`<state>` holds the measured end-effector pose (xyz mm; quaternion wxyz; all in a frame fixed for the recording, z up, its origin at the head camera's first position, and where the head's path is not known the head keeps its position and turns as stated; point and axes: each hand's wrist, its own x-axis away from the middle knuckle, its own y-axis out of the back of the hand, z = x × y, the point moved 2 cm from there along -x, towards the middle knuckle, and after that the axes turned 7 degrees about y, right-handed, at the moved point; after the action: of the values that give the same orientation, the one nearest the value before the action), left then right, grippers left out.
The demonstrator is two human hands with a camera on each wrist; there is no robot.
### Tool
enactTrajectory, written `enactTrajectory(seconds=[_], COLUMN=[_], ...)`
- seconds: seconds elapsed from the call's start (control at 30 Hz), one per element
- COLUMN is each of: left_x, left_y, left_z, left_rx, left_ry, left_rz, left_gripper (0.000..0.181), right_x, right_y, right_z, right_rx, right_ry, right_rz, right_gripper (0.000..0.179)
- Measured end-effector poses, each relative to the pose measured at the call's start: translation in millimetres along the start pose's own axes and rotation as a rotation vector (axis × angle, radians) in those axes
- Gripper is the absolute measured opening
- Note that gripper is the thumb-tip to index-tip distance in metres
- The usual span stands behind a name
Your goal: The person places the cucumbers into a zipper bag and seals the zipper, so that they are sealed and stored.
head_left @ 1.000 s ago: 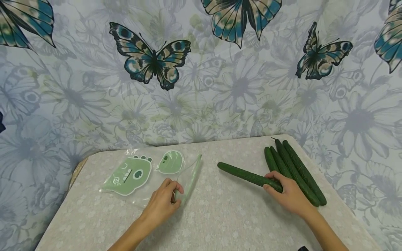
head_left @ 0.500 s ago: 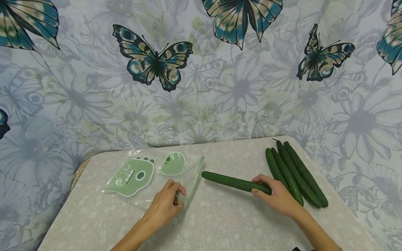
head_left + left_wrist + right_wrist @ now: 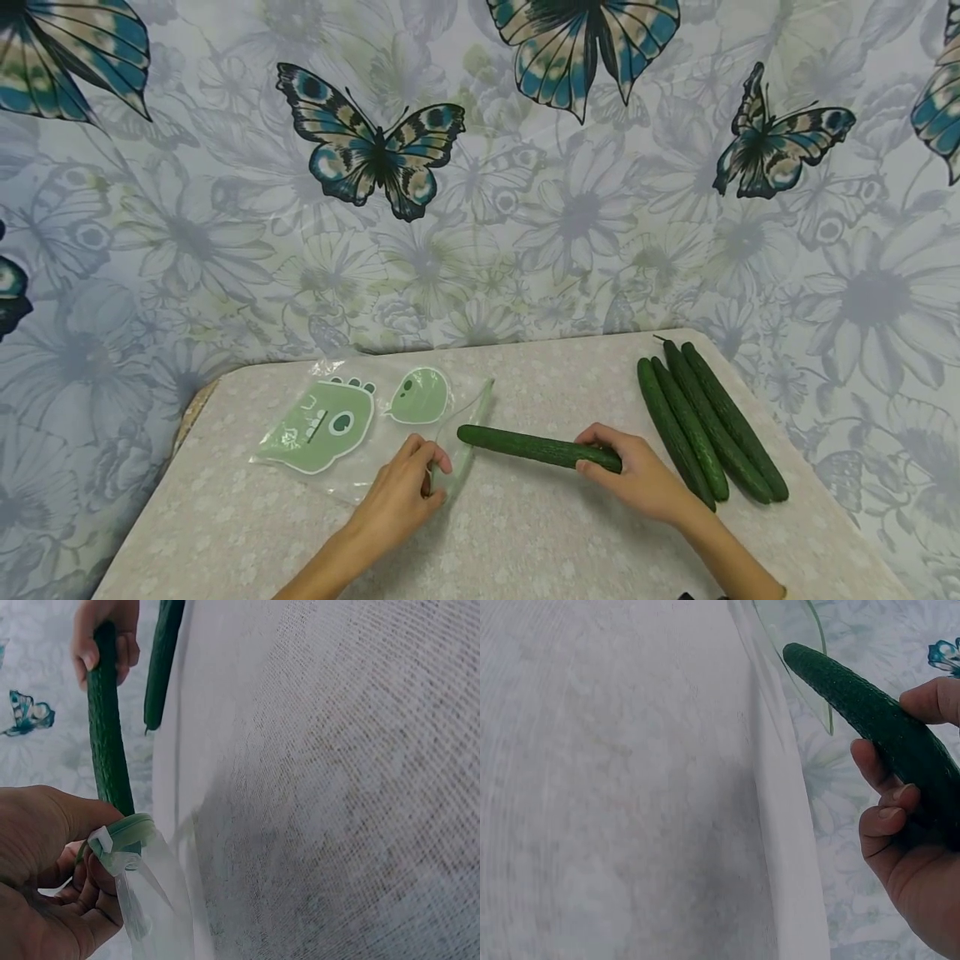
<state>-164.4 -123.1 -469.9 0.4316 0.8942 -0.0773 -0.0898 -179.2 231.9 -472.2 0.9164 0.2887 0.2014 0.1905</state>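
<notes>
My left hand [image 3: 401,492] pinches the edge of a clear zip bag [image 3: 360,454] near its open mouth. The bag lies flat on the table, printed with green cartoon shapes, and its green zip strip stands raised at the right end. In the left wrist view the white slider shows beside my thumb. My right hand [image 3: 633,475] grips one end of a dark green cucumber [image 3: 525,444], thumb on one side and fingers on the other. The cucumber's far tip overlaps the bag's mouth in the head view, and in the right wrist view it points into the opening.
Several more cucumbers [image 3: 693,425] lie side by side at the right of the table. A pale patterned cloth covers the table [image 3: 540,542]. Behind it hangs a curtain [image 3: 480,233] printed with flowers and butterflies.
My right hand has carried the cucumber leftward, away from the other cucumbers, until its tip reached the bag's mouth. My left hand keeps its pinch on the bag.
</notes>
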Motion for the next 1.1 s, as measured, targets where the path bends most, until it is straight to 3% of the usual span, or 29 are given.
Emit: enactTrajectory(seconds=[0.7,1.1], left_x=[1.1,-1.8], left_y=[-0.4,-4.1], left_z=[-16.6,-27.8], left_rx=[-0.005,0.024], left_ry=[-0.065,-0.103], left_rz=[-0.033,0.005], left_gripper=[0.039,0.038], right_x=[-39.6,-64.1], right_y=[-39,-69], right_z=[17,25], right_rx=[-0.009,-0.024], right_ry=[0.049,0.102], right_rz=[0.064,0.108], right_gripper=[0.022,0.024])
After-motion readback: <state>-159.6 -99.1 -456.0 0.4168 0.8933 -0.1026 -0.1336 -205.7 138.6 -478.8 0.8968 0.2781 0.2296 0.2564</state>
